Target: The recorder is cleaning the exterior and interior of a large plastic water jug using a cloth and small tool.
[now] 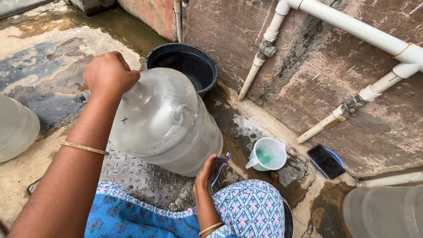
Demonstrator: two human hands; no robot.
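Tilting on wet concrete ground, large translucent plastic water jug [169,125] with left hand [109,72] clenched over its neck; right hand [207,172], fingers curled around blue-handled toothbrush [221,165], at its base; black round bucket [184,66] behind, white plastic mug [267,154] just right

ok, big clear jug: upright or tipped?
Tipped. The big clear jug lies tilted, neck end up under the left hand, base low by the right hand, which holds a toothbrush.
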